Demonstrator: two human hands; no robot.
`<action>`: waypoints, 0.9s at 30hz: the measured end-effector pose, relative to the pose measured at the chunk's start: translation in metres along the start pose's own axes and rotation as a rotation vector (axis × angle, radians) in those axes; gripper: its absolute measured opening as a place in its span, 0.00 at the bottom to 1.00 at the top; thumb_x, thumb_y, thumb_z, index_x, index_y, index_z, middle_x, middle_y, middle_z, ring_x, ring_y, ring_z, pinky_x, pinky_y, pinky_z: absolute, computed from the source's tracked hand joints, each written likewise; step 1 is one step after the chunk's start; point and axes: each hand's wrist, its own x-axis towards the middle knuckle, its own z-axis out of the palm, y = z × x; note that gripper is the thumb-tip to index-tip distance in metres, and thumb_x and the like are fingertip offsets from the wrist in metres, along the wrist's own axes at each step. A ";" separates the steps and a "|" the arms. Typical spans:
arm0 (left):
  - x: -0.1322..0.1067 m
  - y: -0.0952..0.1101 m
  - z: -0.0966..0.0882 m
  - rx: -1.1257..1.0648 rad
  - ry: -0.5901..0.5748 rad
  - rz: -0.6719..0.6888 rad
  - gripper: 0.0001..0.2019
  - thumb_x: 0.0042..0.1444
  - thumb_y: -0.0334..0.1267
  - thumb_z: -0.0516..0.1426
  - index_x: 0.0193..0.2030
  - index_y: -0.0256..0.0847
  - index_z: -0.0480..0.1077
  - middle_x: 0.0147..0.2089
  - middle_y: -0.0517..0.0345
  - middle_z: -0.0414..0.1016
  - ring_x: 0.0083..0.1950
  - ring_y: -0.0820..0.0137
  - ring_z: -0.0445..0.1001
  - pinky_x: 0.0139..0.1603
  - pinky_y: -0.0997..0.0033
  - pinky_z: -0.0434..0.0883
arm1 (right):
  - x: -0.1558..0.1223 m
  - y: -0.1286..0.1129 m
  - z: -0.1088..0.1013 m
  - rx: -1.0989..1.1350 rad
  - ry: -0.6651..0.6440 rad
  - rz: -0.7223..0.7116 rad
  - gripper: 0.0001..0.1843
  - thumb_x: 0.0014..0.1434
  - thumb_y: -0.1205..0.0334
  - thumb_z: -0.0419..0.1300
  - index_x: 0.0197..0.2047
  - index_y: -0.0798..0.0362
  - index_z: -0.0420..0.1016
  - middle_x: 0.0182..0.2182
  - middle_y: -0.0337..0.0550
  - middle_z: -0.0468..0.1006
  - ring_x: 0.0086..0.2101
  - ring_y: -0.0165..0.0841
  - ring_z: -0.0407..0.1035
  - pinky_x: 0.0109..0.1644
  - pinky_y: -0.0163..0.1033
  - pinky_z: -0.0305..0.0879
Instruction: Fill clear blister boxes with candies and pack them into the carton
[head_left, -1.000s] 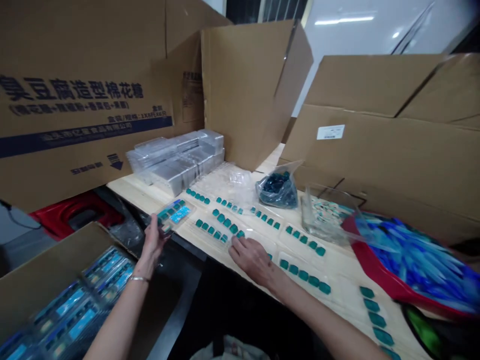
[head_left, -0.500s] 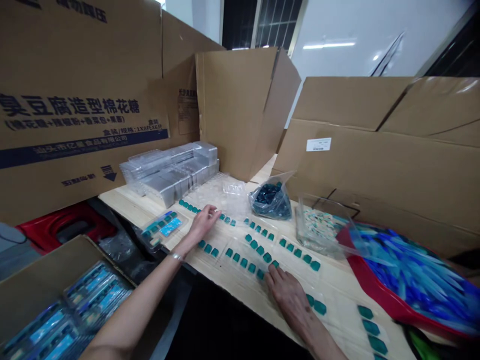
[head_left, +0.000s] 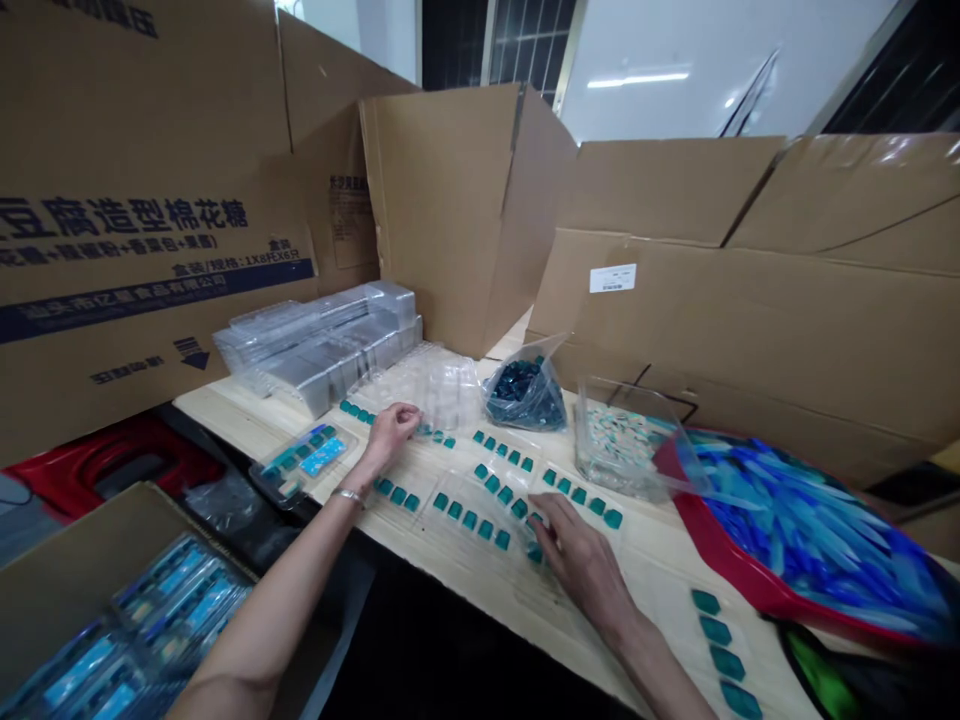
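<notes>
Because the trays (head_left: 459, 486) are thin clear plastic, their edges are hard to make out against the pale wooden bench (head_left: 480, 592); only the rows of small teal tiles (head_left: 469, 519) seated in them are plainly seen. The left hand (head_left: 388, 428) is laid at the far rows, its grip drawn narrow, the fingertips curled together at a tray edge; whether anything is pinched cannot be told. The right hand (head_left: 583, 562) is rested flat on one of the near trays, its grip wide, with a few tiles partly covered by the fingers. A filled pack (head_left: 304, 462) with a blue card is seen at the bench's left edge, near the left wrist. Behind, a stack (head_left: 322, 335) of glossy empty trays, a crumpled bag (head_left: 525, 385) of dark teal pieces and a clear tub (head_left: 622, 440) are ranged before brown cartons (head_left: 465, 200). A red basin (head_left: 739, 585) of blue strips (head_left: 810, 530) is blurred and cut off at the right. An open box (head_left: 75, 555) of packs at lower left is partly cropped.
</notes>
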 end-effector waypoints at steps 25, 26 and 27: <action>-0.079 0.089 0.127 -0.822 -0.736 -0.388 0.22 0.50 0.37 0.63 0.50 0.40 0.63 0.47 0.46 0.76 0.40 0.59 0.79 0.39 0.58 0.76 | 0.011 0.100 -0.058 0.578 0.484 0.717 0.26 0.54 0.48 0.58 0.50 0.57 0.68 0.32 0.44 0.76 0.26 0.30 0.69 0.27 0.34 0.64; -0.072 0.090 0.132 -0.825 -0.701 -0.391 0.20 0.50 0.37 0.63 0.49 0.39 0.64 0.47 0.47 0.76 0.40 0.59 0.79 0.38 0.60 0.76 | 0.008 0.115 -0.065 0.474 0.499 0.699 0.22 0.54 0.49 0.58 0.47 0.57 0.71 0.33 0.45 0.77 0.28 0.31 0.69 0.30 0.35 0.65; -0.064 0.091 0.137 -0.837 -0.660 -0.385 0.19 0.50 0.36 0.63 0.48 0.39 0.65 0.46 0.47 0.77 0.40 0.60 0.79 0.38 0.61 0.76 | 0.008 0.129 -0.073 0.375 0.499 0.676 0.19 0.55 0.51 0.57 0.43 0.57 0.73 0.33 0.46 0.77 0.29 0.32 0.70 0.32 0.36 0.66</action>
